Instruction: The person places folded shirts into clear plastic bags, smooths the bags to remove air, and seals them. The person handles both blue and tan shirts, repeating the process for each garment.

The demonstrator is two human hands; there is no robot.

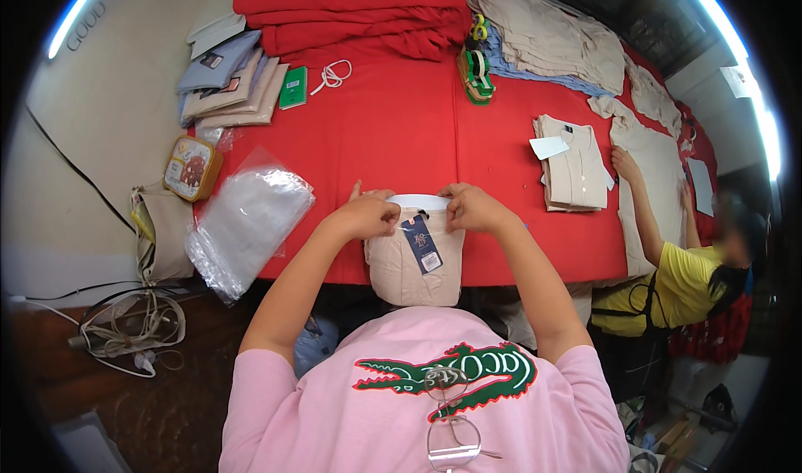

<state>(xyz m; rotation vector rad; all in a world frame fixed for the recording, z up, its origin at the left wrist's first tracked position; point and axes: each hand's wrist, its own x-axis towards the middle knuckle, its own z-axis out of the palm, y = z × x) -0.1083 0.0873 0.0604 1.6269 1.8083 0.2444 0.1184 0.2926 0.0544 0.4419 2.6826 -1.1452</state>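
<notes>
we have the beige folded garment (388, 260) straight before us at the table's near edge, its lower end at six o'clock reaching past that edge toward our chest. our left hand (370, 216) pinches its top corner at eleven o'clock and our right hand (474, 209) pinches the one at one, so neither is nearer; a white strip (418, 201) spans between them. it looks almost square from here, so we cannot be sure of a long axis, though its sides run twelve to six and the dark tag (422, 245) leans eleven to five. room lies at twelve, where the red table (393, 131) runs up to the red cloth (351, 18). clear plastic bags (251, 227) bound us at nine; folded beige clothes (576, 172) and a co-worker's hand (625, 164) at two.
</notes>
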